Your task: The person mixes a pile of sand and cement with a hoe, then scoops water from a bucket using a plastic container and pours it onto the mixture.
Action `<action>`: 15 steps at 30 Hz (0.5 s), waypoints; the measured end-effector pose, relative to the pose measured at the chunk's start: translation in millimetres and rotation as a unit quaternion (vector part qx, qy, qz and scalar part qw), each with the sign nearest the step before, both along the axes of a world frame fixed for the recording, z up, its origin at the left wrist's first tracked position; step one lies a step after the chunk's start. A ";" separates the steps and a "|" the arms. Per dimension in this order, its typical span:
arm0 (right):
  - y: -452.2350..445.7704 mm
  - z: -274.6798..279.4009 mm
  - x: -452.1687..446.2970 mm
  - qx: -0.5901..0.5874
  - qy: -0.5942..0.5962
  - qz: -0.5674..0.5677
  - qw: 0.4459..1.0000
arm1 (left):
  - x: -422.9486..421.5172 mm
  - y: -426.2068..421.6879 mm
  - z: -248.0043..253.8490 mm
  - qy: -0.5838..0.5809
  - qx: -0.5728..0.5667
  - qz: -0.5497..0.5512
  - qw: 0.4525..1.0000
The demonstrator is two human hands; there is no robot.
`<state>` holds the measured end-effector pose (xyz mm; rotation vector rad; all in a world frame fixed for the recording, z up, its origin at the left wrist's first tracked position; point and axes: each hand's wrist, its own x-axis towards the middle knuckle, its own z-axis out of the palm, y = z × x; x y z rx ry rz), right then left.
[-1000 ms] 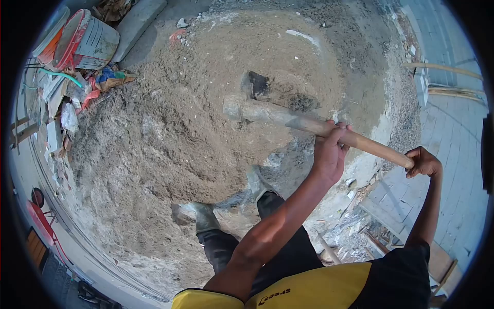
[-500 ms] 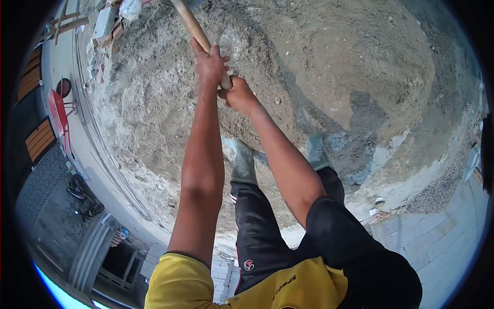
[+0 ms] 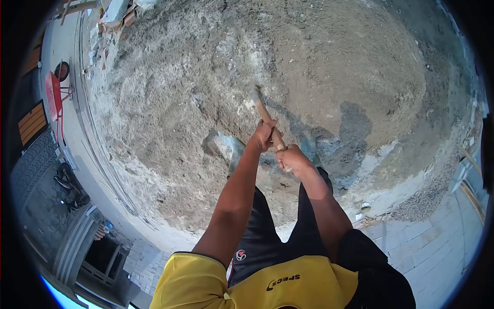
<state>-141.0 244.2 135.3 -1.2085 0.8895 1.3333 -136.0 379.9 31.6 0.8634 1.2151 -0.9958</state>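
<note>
A hoe (image 3: 263,110) with a pale wooden handle slants across the middle of the view, its head end down at the loose grey sand mix (image 3: 180,103). My left hand (image 3: 264,136) is wrapped around the handle, higher up towards the head. Near the butt end, my right hand (image 3: 294,158) is closed on the same handle. Most of the hoe's blade is hidden or blurred against the sand. My boots (image 3: 235,153) stand in the mix just below my hands.
A red wheelbarrow (image 3: 53,95) stands on the paving at the left. Broken bricks and blocks (image 3: 116,13) lie at the upper left. Gravel (image 3: 422,202) borders the heap at the lower right, beside grey paving (image 3: 427,242). A motorbike (image 3: 69,186) is at the far left.
Both hands have drawn the hoe down and to the right, closer to my body. Its head has gone from the top edge to the middle of the heap.
</note>
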 end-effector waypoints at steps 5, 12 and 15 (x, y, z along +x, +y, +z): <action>-165.8 117.3 14.6 0.045 0.005 0.024 0.999 | 5.2 -98.1 8.8 -0.002 -0.157 0.281 0.947; -372.6 264.3 -109.6 -0.247 -0.124 0.198 0.940 | 4.7 -282.1 152.2 0.046 -0.232 0.370 0.899; -323.4 221.8 -106.4 -0.290 -0.196 0.381 0.856 | 17.7 -251.4 158.2 -0.016 -0.231 0.356 0.905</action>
